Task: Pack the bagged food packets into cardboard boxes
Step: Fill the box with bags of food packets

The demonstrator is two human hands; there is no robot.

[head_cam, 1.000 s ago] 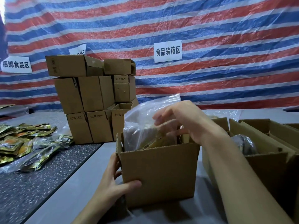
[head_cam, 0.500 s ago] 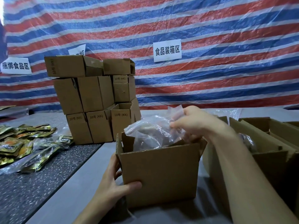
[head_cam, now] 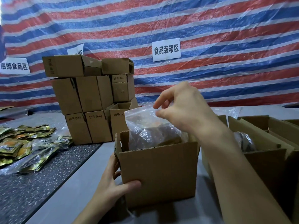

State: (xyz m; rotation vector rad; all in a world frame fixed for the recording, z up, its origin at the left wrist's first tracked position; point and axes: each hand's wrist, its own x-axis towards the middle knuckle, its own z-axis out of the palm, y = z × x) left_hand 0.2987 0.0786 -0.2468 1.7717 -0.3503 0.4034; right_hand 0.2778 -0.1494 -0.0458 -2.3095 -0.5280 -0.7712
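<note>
From the head camera, an open cardboard box [head_cam: 158, 172] stands at the lower centre of the frame on the smooth grey table [head_cam: 64, 199], its flaps upright and its cut corrugated rims showing. Bare table lies in front of it and to its left. On its right a second open box [head_cam: 265, 167] sits just beside it, leaving only a narrow gap.

The left hand [head_cam: 111, 183] has its grip round the box's lower left corner, thumb flat across the front face and fingers round the side. The right hand [head_cam: 181, 109] hangs above the box mouth. Its grip is narrow, thumb and forefinger pinching the upper right edge of the clear plastic bag [head_cam: 145, 123].

That bag is thin, crinkled and glossy. Its lower half sits inside the box, its upper half stands above the rim, and dark brownish contents show through the film.

A dark bagged bundle [head_cam: 246, 141] lies in the second box. Left of centre, a stack of closed cartons [head_cam: 90, 94] rises well behind. At lower left, shiny gold food packets [head_cam: 24, 147] lie heaped on a dark speckled surface [head_cam: 32, 183]. A crumpled red, white and blue tarpaulin [head_cam: 226, 46] fills the background.
</note>
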